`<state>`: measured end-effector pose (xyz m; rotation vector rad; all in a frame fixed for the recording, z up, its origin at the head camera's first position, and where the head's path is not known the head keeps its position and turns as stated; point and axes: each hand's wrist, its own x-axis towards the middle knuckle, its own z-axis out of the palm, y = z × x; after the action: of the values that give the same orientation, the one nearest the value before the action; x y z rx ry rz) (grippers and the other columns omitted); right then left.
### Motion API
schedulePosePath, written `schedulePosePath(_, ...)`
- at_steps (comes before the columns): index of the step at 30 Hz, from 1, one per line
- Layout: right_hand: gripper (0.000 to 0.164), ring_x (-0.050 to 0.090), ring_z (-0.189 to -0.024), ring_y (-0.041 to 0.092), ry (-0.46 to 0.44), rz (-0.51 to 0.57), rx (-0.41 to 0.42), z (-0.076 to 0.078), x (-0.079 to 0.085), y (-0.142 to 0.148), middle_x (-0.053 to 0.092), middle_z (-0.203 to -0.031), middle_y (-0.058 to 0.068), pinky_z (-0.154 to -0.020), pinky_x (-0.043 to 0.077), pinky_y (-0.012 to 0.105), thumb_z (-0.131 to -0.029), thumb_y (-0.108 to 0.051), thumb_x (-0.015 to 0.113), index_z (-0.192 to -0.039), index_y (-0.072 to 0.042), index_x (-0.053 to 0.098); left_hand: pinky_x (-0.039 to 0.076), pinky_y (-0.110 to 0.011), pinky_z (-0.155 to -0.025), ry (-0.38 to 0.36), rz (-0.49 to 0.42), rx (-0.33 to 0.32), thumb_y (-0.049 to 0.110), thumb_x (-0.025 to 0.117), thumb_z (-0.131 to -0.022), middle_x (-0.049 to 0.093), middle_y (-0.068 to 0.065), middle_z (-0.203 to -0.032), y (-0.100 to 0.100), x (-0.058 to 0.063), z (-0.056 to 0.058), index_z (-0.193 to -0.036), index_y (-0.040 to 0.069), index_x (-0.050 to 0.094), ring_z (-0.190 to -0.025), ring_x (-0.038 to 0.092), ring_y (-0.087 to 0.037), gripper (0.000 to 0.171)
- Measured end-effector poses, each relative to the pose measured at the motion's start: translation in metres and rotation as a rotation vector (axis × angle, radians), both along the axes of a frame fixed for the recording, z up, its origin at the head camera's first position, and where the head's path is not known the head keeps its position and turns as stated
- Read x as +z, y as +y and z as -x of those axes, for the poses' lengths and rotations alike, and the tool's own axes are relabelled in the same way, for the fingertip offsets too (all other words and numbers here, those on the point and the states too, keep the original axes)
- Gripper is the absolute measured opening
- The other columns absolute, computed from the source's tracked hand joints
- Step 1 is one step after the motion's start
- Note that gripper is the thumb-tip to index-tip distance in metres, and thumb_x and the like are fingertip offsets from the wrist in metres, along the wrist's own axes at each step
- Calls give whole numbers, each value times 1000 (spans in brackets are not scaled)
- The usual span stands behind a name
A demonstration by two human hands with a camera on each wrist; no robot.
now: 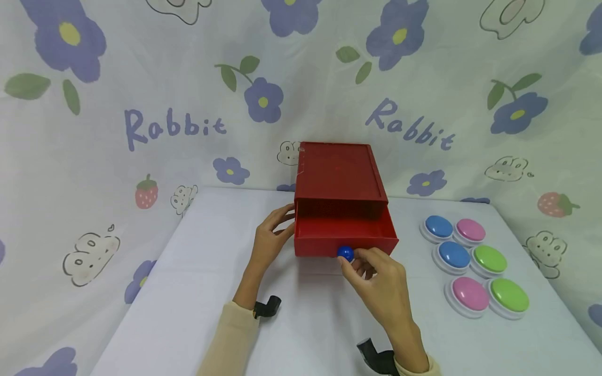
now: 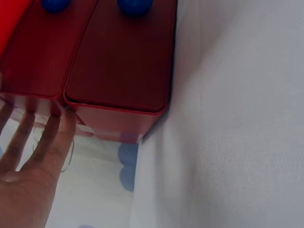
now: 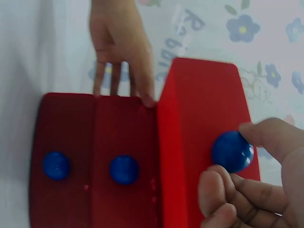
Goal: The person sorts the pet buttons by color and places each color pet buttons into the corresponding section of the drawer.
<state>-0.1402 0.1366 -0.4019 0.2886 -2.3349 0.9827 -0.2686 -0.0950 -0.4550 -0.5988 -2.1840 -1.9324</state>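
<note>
A red drawer cabinet (image 1: 338, 169) stands on the table with its top drawer (image 1: 317, 246) pulled partway out; the part of the inside that shows holds nothing. My right hand (image 1: 383, 277) pinches that drawer's round blue knob (image 1: 345, 254) between thumb and fingers. In the right wrist view, two lower drawers (image 3: 124, 130) are closed, each with a blue knob (image 3: 124, 169). My left hand (image 1: 269, 243) rests against the cabinet's left side, its fingers (image 2: 45, 142) extended along the red wall.
Several round push buttons in blue (image 1: 454, 255), pink (image 1: 470, 293) and green (image 1: 509, 295), on white bases, stand at the table's right. A white table (image 1: 197, 292) lies under everything. Behind it hangs a patterned cloth (image 1: 178, 78) with flowers and rabbits.
</note>
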Motion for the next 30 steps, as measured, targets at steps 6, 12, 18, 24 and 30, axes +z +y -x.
schedulePosePath(6, 20, 54, -60, 4, 42, -40, 19, -8, 1, 1, 59, -71, -6, -52, 53, 23, -75, -15, 89, -84, -7, 73, 55, -33, -91, -10, -1, 3, 16, 71, -95, 58, -4, -139, 4, -2, -1, -142, 11, 57, -121, 61, -22, 48)
schedulePosePath(12, 21, 54, -60, 2, 23, -42, 1, -15, -2, -2, 60, -71, -8, -54, 53, 21, -74, -14, 89, -87, -8, 75, 55, -32, -91, -5, 11, 10, 14, 70, -95, 58, -7, -139, 0, 2, -5, -142, 8, 57, -122, 60, -27, 48)
schedulePosePath(18, 21, 54, -60, 1, 23, -37, -5, -20, -4, -3, 60, -72, -9, -54, 53, 20, -74, -15, 89, -88, -10, 75, 56, -36, -90, -14, 14, 15, 13, 70, -95, 58, -7, -139, 0, 1, -6, -141, 8, 57, -123, 58, -36, 49)
schedulePosePath(24, 21, 53, -59, 1, 39, -34, -6, -24, -4, -3, 60, -73, -10, -53, 53, 20, -74, -16, 89, -88, -11, 75, 56, -37, -90, 6, 10, 11, 13, 71, -95, 58, -9, -139, 0, 1, -5, -141, 7, 57, -122, 58, -38, 49)
schedulePosePath(30, 20, 53, -60, 0, 50, -29, -10, -30, -3, -5, 60, -73, -11, -53, 53, 20, -75, -16, 89, -88, -13, 74, 56, -37, -91, -4, 21, 15, 18, 71, -95, 58, -6, -139, -2, 5, -5, -141, 10, 57, -123, 58, -37, 49)
